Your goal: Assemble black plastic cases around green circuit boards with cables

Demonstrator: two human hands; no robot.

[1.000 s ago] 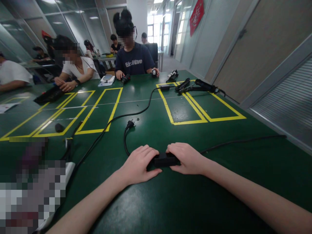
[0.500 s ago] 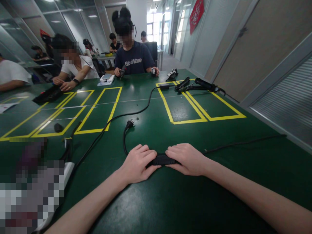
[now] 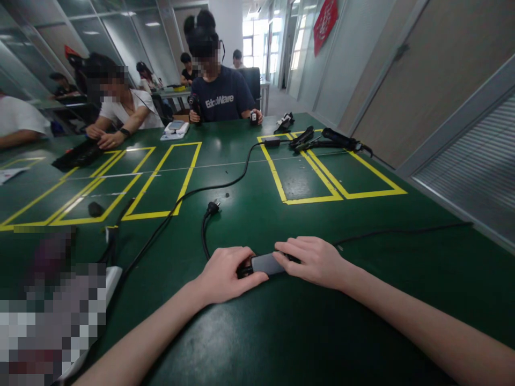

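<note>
A black power adapter (image 3: 266,263) lies low over the green tabletop (image 3: 281,327) between my two hands, its smooth grey face showing. My left hand (image 3: 230,273) grips its left end, thumb along the near edge and fingers curled at the far side. On the right end, my right hand (image 3: 311,261) lays its fingers over the top; its thumb is hidden. From the left end a cord runs to a two-pin plug (image 3: 214,207) lying on the table. Another black cable (image 3: 402,231) stretches off to the right.
A second adapter (image 3: 272,142) with its cord lies farther off, beside several black tools or parts (image 3: 338,139). Yellow tape rectangles (image 3: 314,199) mark the table. One person across holds a power drill (image 3: 195,107); another handles a black item (image 3: 78,155). A blurred-out object (image 3: 72,316) is at lower left.
The adapter has turned over between my hands: a ribbed dark side showed before, a smooth grey face now. My right fingers have shifted. The person across has raised the drill.
</note>
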